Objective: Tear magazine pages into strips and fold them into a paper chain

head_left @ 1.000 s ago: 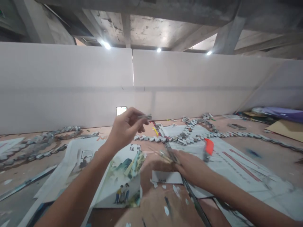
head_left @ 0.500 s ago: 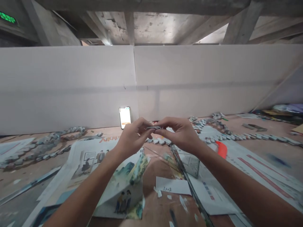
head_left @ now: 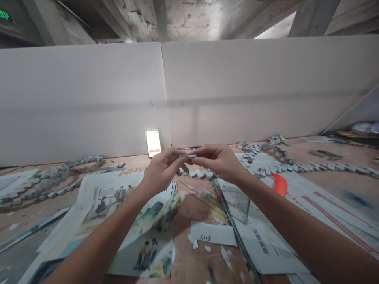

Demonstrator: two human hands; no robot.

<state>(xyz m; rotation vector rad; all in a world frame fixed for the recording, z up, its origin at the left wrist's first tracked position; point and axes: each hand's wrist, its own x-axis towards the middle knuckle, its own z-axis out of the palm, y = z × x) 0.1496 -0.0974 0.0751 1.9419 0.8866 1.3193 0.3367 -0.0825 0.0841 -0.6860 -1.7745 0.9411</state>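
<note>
Between the fingertips of both hands is a small folded paper strip (head_left: 188,156), pale and flat, held level above the table. My left hand (head_left: 161,169) pinches its left end between thumb and fingers. Its right end is pinched in my right hand (head_left: 220,161). Just below and behind the hands lies a zigzag chain of folded paper links (head_left: 201,173). The inner fingers of both hands are partly hidden.
A lit phone (head_left: 154,144) leans on the white partition (head_left: 103,102). Printed newspaper sheets (head_left: 148,240), a white paper slip (head_left: 211,233), a long metal ruler (head_left: 237,227) and a red curved object (head_left: 280,184) lie on the table. More paper chains (head_left: 319,169) spread at both sides.
My camera view has tilted down slightly. The folded strip now shows more plainly between my fingertips, and both hands keep their pinch on it.
</note>
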